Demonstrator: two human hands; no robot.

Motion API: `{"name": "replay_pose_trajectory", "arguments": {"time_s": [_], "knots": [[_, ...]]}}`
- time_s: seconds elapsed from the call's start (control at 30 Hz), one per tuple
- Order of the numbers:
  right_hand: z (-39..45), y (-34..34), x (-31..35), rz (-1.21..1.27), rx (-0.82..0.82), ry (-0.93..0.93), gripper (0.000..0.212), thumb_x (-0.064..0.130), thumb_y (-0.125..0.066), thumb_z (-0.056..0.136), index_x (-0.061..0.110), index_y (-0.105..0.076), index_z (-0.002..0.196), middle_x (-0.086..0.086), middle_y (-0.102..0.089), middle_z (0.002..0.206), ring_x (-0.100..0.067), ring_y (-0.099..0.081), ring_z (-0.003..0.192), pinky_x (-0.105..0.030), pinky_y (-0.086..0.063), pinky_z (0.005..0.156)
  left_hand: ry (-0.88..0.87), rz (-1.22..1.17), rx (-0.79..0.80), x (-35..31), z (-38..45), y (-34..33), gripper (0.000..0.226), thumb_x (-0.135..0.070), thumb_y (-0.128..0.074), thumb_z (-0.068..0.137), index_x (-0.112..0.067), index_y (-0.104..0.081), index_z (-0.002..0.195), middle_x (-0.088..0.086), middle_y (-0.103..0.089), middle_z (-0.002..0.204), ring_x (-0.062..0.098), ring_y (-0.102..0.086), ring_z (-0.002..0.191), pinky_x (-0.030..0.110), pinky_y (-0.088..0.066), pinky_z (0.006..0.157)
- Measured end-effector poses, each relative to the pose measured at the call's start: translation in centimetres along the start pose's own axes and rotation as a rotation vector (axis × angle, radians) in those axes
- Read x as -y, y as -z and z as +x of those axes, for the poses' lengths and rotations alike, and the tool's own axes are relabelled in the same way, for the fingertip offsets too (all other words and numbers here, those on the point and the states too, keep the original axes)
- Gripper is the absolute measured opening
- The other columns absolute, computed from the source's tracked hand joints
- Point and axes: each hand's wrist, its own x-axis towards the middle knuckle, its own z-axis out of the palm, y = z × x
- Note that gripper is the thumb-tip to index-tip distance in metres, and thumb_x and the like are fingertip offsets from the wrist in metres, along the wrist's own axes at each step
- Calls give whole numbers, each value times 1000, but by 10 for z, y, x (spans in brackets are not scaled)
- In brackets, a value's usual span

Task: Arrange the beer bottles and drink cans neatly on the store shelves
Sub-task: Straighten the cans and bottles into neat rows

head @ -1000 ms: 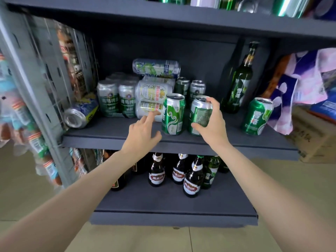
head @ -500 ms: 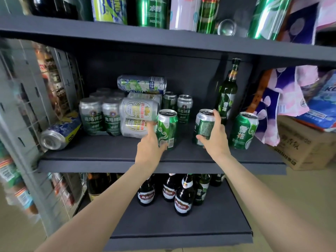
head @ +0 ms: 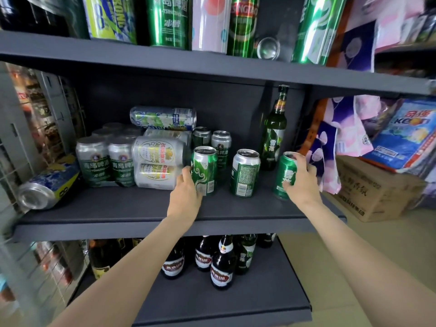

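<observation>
On the middle shelf (head: 132, 208), at nine o'clock, a blue can (head: 44, 185) lies on its side, not yet stood up. Next to it a pack of silver-green cans (head: 106, 161) stands upright, and beside that a white pack (head: 160, 159) lies tipped over with a loose floral can (head: 162, 118) lying across its top. Those look like work still to do.

At the centre, the left hand (head: 185, 197) curls round the lower part of a green can (head: 204, 171), thumb at its left side, the can upright on the shelf. Two small cans (head: 212, 142) stand behind at twelve o'clock. A third green can, the middle can (head: 244, 173), stands free between the hands.

At three o'clock the right hand (head: 300, 182) grips the right can (head: 286, 174) from its right side, fingers over the rim; it leans slightly. A bottle (head: 274, 131) stands behind it.

The three front cans are upright but unevenly spaced, so I judge the task as partway through. Below, brown bottles (head: 212, 263) cluster loosely.
</observation>
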Motion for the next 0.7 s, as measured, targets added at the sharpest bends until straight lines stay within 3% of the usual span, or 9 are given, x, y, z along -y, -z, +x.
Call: {"name": "replay_pose_trajectory", "arguments": {"time_s": [0.07, 0.17, 0.23, 0.3, 0.37, 0.43, 0.6, 0.7], "knots": [[2, -6, 4, 31, 44, 62, 73, -3, -59, 85, 32, -28, 140, -15, -30, 141, -37, -47, 119, -41, -39, 99, -64, 45, 24, 3, -4, 7, 54, -10, -49, 93, -5, -21, 140, 16, -41, 134, 35, -58, 95, 31, -39, 63], [4, -13, 22, 43, 70, 51, 72, -9, -53, 85, 29, -29, 141, -16, -29, 139, -38, -44, 120, -40, -42, 96, -193, 117, -12, 10, -11, 22, 52, -5, -47, 90, -5, -27, 138, 12, -40, 132, 30, -51, 106, 32, -41, 78], [2, -11, 40, -2, -54, 70, 69, -13, -48, 83, 22, -34, 141, -17, -26, 143, -38, -35, 126, -39, -37, 98, -291, 222, -73, 18, -12, 34, 51, -4, -49, 86, -3, -35, 135, 14, -45, 124, 31, -48, 107, 36, -41, 87], [-1, -6, 63, -15, -180, 208, 60, -10, -47, 85, 17, -39, 139, -15, -30, 142, -34, -33, 126, -36, -33, 99, -344, 332, -147, 29, -9, 44, 52, -2, -58, 76, 0, -45, 126, 17, -52, 113, 35, -53, 95, 42, -46, 79], [-3, -8, 89, -13, -175, 376, 52, -1, -50, 88, 16, -41, 137, -12, -34, 139, -31, -34, 124, -35, -32, 100, -310, 384, -237, 43, -8, 53, 54, 0, -69, 65, 1, -52, 117, 20, -57, 104, 39, -57, 84, 45, -49, 69], [-2, -20, 114, -18, -80, 489, 49, 8, -53, 90, 16, -41, 137, -9, -34, 138, -31, -33, 125, -37, -31, 103, -240, 397, -280, 57, -13, 62, 56, -3, -71, 64, -1, -53, 117, 21, -58, 106, 41, -58, 87, 47, -49, 71], [10, -69, 156, -20, 135, 551, 54, 19, -59, 90, 20, -37, 139, -9, -29, 143, -34, -30, 128, -43, -29, 107, -119, 496, -278, 108, -20, 82, 54, -33, -38, 75, -14, -47, 125, 19, -56, 119, 42, -56, 103, 52, -47, 82], [26, -94, 173, 85, 154, 540, 56, 19, -61, 89, 20, -37, 139, -11, -26, 145, -34, -29, 133, -41, -28, 109, -19, 410, -285, 132, -17, 85, 60, -42, -32, 79, -16, -48, 131, 17, -49, 132, 42, -48, 117, 55, -40, 94]]}}
